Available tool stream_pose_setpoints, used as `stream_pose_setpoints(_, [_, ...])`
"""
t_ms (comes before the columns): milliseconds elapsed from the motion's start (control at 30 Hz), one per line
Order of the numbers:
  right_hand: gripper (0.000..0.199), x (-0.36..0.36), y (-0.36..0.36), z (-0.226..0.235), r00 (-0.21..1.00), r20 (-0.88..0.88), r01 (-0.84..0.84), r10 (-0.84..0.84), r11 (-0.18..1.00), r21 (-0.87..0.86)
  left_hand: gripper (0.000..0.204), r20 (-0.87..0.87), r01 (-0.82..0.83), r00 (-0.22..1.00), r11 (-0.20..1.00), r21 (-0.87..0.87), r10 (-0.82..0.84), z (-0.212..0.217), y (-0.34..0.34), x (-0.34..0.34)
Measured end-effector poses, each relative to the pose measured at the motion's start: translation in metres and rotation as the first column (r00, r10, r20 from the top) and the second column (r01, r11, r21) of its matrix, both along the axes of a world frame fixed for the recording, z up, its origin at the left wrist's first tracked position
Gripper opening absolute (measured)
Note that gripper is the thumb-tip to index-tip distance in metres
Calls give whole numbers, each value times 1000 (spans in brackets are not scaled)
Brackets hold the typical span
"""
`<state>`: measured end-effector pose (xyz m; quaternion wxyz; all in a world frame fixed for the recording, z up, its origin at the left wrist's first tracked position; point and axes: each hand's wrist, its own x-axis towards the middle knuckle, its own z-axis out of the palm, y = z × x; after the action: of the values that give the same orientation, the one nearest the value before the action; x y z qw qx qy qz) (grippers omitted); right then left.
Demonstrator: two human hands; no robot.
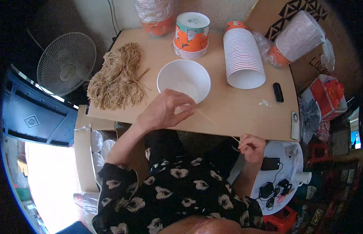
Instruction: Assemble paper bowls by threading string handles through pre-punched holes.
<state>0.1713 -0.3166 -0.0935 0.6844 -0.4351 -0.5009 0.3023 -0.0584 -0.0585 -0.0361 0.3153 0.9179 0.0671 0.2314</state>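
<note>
A thin tan string (206, 116) runs slantwise between my two hands over the near edge of the table. My left hand (167, 109) is closed in a pinch on its upper end, just in front of the near rim of a white paper tub (170, 74) that stands with its mouth up. Lower and to the right, past the table edge, my right hand (252, 148) has its fingers curled around the other end. To the left of the tub lies a thick bundle of similar tan strings (117, 78), bent and frayed at the ends.
Orange-printed tubs (192, 37) stand upside down behind. A tub stack (244, 50) lies right, near a bagged stack (296, 39). A black object (278, 92) and white crumbs (265, 103) lie close by. A fan (67, 64) is left; a phone (270, 163) rests on a white side table (247, 187).
</note>
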Motion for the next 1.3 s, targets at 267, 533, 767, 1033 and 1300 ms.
stream_pose_setpoints(267, [17, -19, -6, 29, 988, 102, -93, 115, 975, -200, 25, -19, -246, 958, 854, 458, 286, -19, -6, -13])
stream_pose_setpoints(533, [15, -25, -4, 12, 992, 123, 31, 20, 915, -402, 33, 66, -488, 846, 718, 496, 529, -12, 24, -45])
stream_pose_setpoints(767, [12, -56, 39, 8, 966, 216, -44, 143, 913, -406, 49, 152, 23, 988, 979, -201, 8, 5, -84, 0])
stream_pose_setpoints(1033, [13, -38, 43, 12, 935, 315, 4, 165, 882, -472, 31, 271, -28, 958, 973, -227, 91, -47, -95, 12])
stream_pose_setpoints(1300, [11, -30, 30, -20, 980, 173, 169, -96, 860, -482, 12, 111, -184, 968, 937, -297, 226, -52, -91, -4])
